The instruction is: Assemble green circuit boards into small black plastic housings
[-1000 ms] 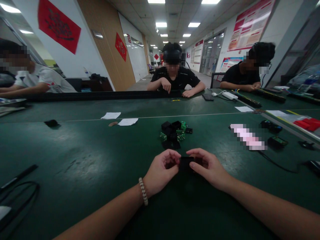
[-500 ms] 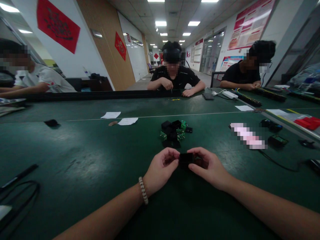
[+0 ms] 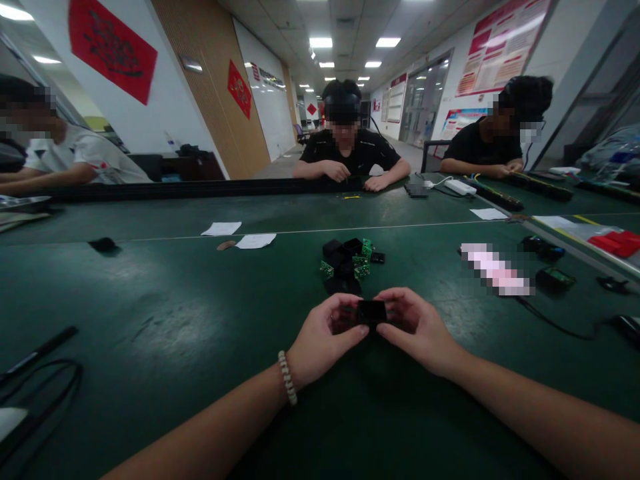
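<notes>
Both hands share 1 small black box point(image 3: 372, 312), held just above or on the near part of the green worktop point(image 3: 150, 373); which of these, I cannot tell. It sits between the fingertips, on the near side of a heap point(image 3: 345, 263) of black parts and green circuit boards, and apart from it. The left hand point(image 3: 320, 341) is curled around the box's left end, fingers at the side and thumb along the near lower edge. The right hand point(image 3: 425, 333) grips the right end in much the same way, so the 2 thumb tips lie close together below the near face. How hard either hand presses cannot be seen.

To do this hold well, I would keep both grips light and level, so the box does not twist, and press with the finger pads at the 2 ends rather than over the face. The thumbs would do best to stay low, clear of the rim, where the inside can be checked. Thin walls, if it has them, could flex under a hard squeeze.

The box's dark face is turned towards the wearer and somewhat upward; whether it is an opening or a solid panel is too dark to tell. In that face, the long axis runs left to right, nearly parallel to the worktop's far edge.
</notes>
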The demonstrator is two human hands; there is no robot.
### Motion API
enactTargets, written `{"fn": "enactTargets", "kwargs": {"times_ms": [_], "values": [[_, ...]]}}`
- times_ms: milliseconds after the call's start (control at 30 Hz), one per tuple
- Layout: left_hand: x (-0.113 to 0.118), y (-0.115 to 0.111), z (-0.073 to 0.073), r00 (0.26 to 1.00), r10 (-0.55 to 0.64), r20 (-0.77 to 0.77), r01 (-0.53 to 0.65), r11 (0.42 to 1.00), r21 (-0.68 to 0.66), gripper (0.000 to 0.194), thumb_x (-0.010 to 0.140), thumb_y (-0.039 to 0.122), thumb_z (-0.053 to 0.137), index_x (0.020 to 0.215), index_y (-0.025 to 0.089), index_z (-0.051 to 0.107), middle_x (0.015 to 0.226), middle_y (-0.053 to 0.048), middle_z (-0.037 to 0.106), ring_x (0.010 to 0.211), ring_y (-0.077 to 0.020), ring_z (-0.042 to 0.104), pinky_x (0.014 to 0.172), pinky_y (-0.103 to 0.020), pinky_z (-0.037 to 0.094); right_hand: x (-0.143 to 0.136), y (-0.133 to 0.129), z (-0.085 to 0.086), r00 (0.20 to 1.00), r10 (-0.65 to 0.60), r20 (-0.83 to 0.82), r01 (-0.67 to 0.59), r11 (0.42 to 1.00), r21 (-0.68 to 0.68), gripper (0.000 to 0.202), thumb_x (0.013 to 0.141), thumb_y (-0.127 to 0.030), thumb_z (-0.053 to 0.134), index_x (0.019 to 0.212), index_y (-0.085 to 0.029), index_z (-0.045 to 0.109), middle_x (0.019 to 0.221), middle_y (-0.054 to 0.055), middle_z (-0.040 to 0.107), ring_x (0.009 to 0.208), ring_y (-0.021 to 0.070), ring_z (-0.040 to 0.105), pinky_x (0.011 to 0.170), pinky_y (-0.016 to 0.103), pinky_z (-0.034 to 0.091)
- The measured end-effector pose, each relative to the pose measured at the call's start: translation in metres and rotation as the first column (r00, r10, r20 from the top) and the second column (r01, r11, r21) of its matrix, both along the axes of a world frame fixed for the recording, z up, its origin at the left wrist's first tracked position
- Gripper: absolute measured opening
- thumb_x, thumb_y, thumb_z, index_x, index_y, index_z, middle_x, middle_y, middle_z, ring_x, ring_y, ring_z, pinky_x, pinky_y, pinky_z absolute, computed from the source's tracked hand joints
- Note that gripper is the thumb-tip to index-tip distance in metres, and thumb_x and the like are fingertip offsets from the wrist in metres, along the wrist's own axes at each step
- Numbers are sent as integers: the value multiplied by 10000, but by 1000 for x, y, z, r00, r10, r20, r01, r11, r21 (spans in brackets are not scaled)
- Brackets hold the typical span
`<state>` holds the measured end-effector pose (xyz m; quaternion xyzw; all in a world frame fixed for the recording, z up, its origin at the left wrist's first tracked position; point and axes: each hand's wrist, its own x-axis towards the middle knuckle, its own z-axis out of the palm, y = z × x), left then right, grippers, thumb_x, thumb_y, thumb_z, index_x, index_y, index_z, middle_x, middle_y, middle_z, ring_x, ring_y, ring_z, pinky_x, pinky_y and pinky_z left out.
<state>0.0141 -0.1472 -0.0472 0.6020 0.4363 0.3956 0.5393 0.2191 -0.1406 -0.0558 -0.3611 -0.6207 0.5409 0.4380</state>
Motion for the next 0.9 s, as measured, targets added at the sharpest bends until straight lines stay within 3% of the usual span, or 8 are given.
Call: {"fn": "enactTargets", "kwargs": {"times_ms": [200,467,767,900], "values": [[-1,3,1,999,32,39,-32,999,0,345,824,246,709,1145,168,611,1155,-101,676,1057,-236,642,951,-415,503,2,0,-3,1000,7,-10,-6,1000,5,379,822,-236,700,1176,-233,565,1092,71,641,1014,207,645,910,394,540],[0,3,3,998,47,35,-47,999,-17,321,867,318,648,1147,162,620,1127,-97,685,951,-217,657,805,-354,542,3,0,1,1000,30,-1,-30,999,19,402,879,-300,633,1269,-250,550,1068,59,622,998,201,625,889,384,532],[0,2,2,994,94,48,-93,995,-23,332,853,310,657,1154,177,615,1093,-84,664,964,-225,647,826,-370,548,2,-1,-5,998,15,68,-18,999,44,239,878,-301,651,1098,-215,617,962,45,657,880,183,644,794,333,534],[0,3,-1,993,104,50,-103,995,-6,229,847,289,664,1036,172,607,1027,-66,658,916,-205,647,800,-350,554,2,0,-7,997,2,76,-5,999,51,220,865,-290,669,1067,-215,622,977,45,659,896,183,643,798,327,534]]}}
